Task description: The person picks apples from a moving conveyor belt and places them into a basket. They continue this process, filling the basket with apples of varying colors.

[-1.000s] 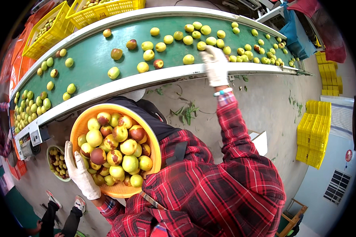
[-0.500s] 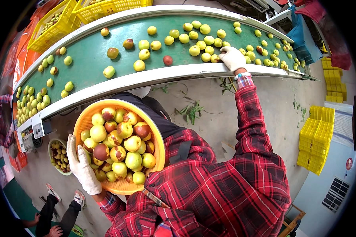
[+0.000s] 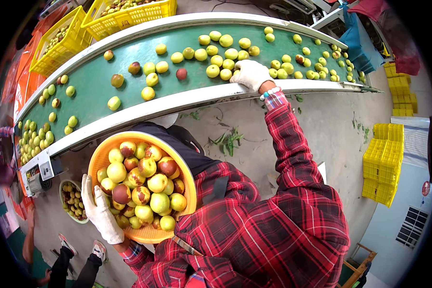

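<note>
The basket, heaped with fruit, is flanked by the jacket and by the left hand, which is spread along its outer side. The right hand is placed beside scattered fruit at the belt's near edge, bent downward; whether any is pinched cannot be told.

Head-worn wide fisheye, downward over the conveyor

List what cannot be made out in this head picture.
All in the head view:
Right hand: its own back hides whether it grips anything.
Orange basket: top jujubes hide those beneath.
Topmost yellow crate: cut off by the upper edge.
Person at far left: too blurred for detail.
</note>
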### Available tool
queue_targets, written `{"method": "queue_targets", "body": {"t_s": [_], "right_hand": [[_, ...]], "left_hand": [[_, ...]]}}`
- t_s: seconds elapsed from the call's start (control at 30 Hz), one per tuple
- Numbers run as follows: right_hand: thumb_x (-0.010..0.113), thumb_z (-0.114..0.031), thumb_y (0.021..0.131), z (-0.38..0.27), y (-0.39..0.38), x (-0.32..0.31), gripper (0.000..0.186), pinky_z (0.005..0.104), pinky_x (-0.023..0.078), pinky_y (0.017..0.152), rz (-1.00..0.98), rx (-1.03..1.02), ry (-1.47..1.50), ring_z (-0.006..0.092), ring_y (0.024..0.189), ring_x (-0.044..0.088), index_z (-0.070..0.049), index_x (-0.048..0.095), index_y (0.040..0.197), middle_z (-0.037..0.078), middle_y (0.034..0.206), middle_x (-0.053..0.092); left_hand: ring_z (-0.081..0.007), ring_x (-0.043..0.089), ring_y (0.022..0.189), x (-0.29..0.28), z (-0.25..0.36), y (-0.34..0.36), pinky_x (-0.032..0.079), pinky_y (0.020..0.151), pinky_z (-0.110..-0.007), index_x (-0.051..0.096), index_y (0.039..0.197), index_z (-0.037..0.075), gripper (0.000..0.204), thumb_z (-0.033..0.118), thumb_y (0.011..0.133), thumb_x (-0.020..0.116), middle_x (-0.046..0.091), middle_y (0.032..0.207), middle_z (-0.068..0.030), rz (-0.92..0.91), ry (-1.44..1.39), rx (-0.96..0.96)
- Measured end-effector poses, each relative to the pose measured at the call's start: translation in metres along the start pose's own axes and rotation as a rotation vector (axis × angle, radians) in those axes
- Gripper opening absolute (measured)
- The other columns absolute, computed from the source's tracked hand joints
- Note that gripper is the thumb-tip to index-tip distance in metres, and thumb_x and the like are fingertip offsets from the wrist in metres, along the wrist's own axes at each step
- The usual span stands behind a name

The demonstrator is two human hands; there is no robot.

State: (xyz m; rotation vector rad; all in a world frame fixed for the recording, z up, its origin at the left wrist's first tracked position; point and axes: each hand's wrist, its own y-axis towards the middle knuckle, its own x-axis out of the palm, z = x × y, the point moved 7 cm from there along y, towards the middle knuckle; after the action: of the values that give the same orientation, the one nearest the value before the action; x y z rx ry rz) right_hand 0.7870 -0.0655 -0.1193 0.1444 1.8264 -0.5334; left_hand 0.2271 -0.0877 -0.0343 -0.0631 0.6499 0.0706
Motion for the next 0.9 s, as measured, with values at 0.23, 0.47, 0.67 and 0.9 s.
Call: {"method": "queue_targets", "body": {"t_s": [0.23,0.47,0.67,0.9], "right_hand": [[0.076,-0.033,0.087,0.019,-0.003,0.014,0.034,0.0317,0.055,0.071,0.143,0.001,0.917,0.0191,0.083,0.072,-0.006,0.077,0.108,0.009,0.093,0.076],[0.063,-0.032,0.102,0.087,-0.028,0.005,0.037,0.0279,0.053,0.067,0.210,-0.002,2.329,0.0239,0.096,0.065,-0.006,0.061,0.127,0.017,0.121,0.066],[0.065,-0.023,0.102,0.067,-0.027,0.008,0.034,0.0265,0.052,0.065,0.146,0.153,2.147,0.0282,0.107,0.063,-0.008,0.062,0.131,0.018,0.136,0.060],[0.059,-0.025,0.105,-0.044,0.018,-0.012,0.035,0.0232,0.050,0.061,-0.252,0.019,1.878,0.0194,0.090,0.067,-0.003,0.061,0.133,0.016,0.126,0.069]], "left_hand": [[-0.0261,0.053,0.137,-0.002,-0.001,0.001,0.040,0.116,-0.037,0.057,0.142,-0.006,0.040,0.011,0.105,0.054,0.054,0.152,-0.0159,-0.005,0.031,0.026],[-0.0265,0.053,0.137,0.000,0.001,0.004,0.041,0.116,-0.038,0.059,0.140,-0.004,0.040,0.011,0.104,0.058,0.054,0.151,-0.0166,-0.004,-0.005,0.030],[-0.0277,0.053,0.138,-0.008,0.001,0.003,0.041,0.116,-0.038,0.062,0.137,-0.003,0.039,0.012,0.102,0.062,0.055,0.149,-0.0174,-0.003,-0.005,0.045],[-0.0270,0.058,0.132,-0.008,0.002,0.004,0.046,0.112,-0.037,0.065,0.134,-0.001,0.039,0.014,0.098,0.067,0.058,0.147,-0.0149,-0.006,-0.019,0.050]]}}
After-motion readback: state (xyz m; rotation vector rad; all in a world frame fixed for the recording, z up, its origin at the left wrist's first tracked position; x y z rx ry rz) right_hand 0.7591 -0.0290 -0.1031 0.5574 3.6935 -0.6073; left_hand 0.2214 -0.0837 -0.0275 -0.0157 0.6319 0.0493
